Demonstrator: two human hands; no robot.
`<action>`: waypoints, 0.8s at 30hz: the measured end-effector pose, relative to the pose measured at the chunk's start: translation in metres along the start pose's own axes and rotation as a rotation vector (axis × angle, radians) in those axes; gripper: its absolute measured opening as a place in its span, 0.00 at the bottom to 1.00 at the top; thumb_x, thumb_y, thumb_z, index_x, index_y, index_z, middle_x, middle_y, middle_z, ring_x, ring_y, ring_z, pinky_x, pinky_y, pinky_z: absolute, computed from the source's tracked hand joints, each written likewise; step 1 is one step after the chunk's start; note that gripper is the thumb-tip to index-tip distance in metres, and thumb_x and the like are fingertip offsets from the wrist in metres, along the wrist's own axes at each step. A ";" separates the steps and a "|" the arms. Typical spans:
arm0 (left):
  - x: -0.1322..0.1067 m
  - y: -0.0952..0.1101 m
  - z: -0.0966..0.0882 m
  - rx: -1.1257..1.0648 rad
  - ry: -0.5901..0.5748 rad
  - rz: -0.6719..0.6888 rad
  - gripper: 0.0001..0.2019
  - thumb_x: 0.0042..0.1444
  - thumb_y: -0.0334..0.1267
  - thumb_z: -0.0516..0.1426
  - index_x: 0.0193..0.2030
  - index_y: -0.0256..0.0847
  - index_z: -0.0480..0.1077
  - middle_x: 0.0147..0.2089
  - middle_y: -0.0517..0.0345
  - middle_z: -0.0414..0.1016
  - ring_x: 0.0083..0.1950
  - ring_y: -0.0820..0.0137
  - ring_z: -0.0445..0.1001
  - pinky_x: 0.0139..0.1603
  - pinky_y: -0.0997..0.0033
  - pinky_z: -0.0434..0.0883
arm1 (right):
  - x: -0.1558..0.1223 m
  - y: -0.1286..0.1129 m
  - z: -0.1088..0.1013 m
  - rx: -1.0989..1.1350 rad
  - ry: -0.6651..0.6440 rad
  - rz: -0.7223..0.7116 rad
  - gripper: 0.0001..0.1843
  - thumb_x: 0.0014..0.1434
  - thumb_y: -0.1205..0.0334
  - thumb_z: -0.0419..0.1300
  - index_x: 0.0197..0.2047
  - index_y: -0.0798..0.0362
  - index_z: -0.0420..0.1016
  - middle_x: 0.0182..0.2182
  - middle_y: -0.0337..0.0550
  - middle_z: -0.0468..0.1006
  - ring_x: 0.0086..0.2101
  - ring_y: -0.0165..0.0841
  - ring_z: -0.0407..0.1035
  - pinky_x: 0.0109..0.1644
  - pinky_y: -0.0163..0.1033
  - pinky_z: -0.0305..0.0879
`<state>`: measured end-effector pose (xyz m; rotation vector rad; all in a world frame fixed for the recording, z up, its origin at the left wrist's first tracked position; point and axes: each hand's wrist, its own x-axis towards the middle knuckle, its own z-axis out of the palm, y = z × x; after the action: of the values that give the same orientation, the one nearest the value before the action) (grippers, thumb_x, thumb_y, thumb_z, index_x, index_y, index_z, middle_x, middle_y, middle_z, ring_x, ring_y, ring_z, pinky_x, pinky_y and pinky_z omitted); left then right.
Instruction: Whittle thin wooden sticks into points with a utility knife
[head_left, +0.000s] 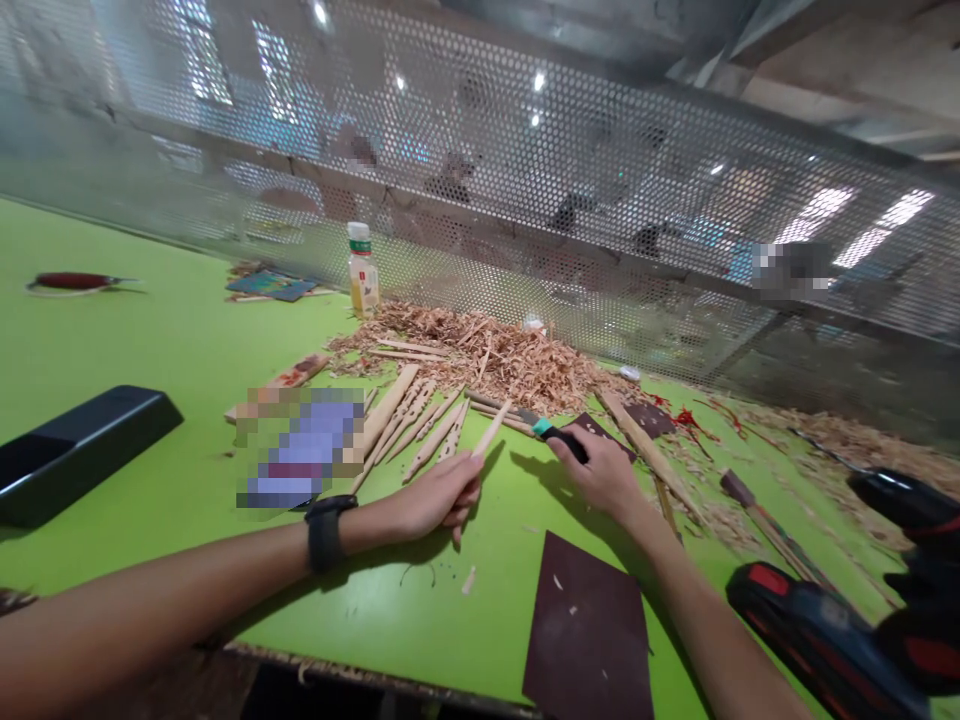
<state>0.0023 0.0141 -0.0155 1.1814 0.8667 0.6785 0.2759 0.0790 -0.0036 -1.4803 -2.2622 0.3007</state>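
Observation:
My left hand (444,492), with a dark watch on its wrist, is closed around a pale tapered wooden stick (495,424) that points up and away. To its right, my right hand (601,470) grips a utility knife (564,440) with a black and teal handle; I cannot make out its blade. Tool and stick look slightly apart. Beyond my hands lie several carved wooden sticks (431,438), some with notches or holes, on the green table (420,600). A brown sheet of sandpaper (589,630) lies near the front edge, dotted with shavings.
A heap of wood shavings (517,365) lies against a perforated metal screen (480,190), beside a drink bottle (363,272). At right sits a cordless drill (907,510). At left are a blurred-out phone (307,450), a dark case (82,445) and a red-handled tool (75,281).

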 end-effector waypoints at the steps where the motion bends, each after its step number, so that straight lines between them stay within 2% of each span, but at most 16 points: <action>1: 0.001 0.000 0.000 -0.004 0.000 0.006 0.23 0.68 0.63 0.47 0.33 0.46 0.54 0.25 0.72 0.53 0.19 0.77 0.51 0.23 0.72 0.70 | -0.002 -0.007 0.004 0.017 -0.021 -0.046 0.37 0.70 0.29 0.43 0.46 0.52 0.80 0.32 0.49 0.82 0.29 0.39 0.73 0.31 0.41 0.61; 4: 0.000 0.000 -0.001 0.014 0.002 0.010 0.21 0.68 0.60 0.48 0.33 0.45 0.56 0.23 0.71 0.55 0.19 0.76 0.53 0.24 0.71 0.72 | -0.007 -0.018 0.011 0.045 -0.105 -0.130 0.34 0.71 0.32 0.46 0.47 0.52 0.79 0.37 0.49 0.83 0.33 0.40 0.75 0.35 0.41 0.62; 8: 0.001 0.001 -0.002 0.053 0.029 -0.006 0.16 0.69 0.51 0.47 0.31 0.46 0.56 0.21 0.70 0.55 0.18 0.75 0.55 0.25 0.71 0.73 | -0.006 -0.020 0.012 0.076 -0.208 -0.117 0.31 0.71 0.34 0.47 0.44 0.52 0.79 0.35 0.47 0.82 0.32 0.38 0.73 0.34 0.41 0.60; 11: 0.003 -0.002 -0.004 0.055 0.037 0.002 0.15 0.68 0.48 0.47 0.30 0.46 0.56 0.20 0.71 0.54 0.17 0.75 0.54 0.23 0.71 0.72 | -0.004 -0.018 0.013 0.091 -0.196 -0.121 0.30 0.71 0.34 0.48 0.44 0.51 0.79 0.36 0.48 0.83 0.34 0.39 0.74 0.36 0.41 0.61; 16: 0.004 -0.006 -0.003 0.043 0.065 0.047 0.16 0.68 0.51 0.49 0.31 0.46 0.56 0.21 0.72 0.55 0.17 0.76 0.53 0.20 0.73 0.68 | -0.006 -0.018 0.018 0.095 -0.196 -0.168 0.30 0.71 0.34 0.50 0.44 0.51 0.80 0.37 0.47 0.83 0.34 0.39 0.73 0.37 0.40 0.59; 20: -0.001 0.004 0.002 0.122 0.054 0.010 0.18 0.67 0.54 0.50 0.31 0.46 0.55 0.19 0.72 0.56 0.18 0.75 0.57 0.21 0.73 0.68 | -0.005 -0.017 0.019 0.090 -0.188 -0.178 0.30 0.69 0.33 0.52 0.42 0.51 0.80 0.35 0.46 0.83 0.32 0.38 0.73 0.35 0.39 0.58; 24: -0.008 0.014 0.004 0.186 0.028 -0.048 0.18 0.69 0.52 0.47 0.30 0.46 0.55 0.20 0.69 0.55 0.20 0.74 0.59 0.25 0.71 0.70 | 0.001 -0.005 0.017 0.064 -0.158 -0.128 0.30 0.68 0.32 0.53 0.42 0.50 0.82 0.35 0.46 0.83 0.31 0.38 0.73 0.33 0.39 0.60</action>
<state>0.0012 0.0088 0.0004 1.3150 0.9956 0.5860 0.2636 0.0782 -0.0164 -1.3144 -2.4336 0.4614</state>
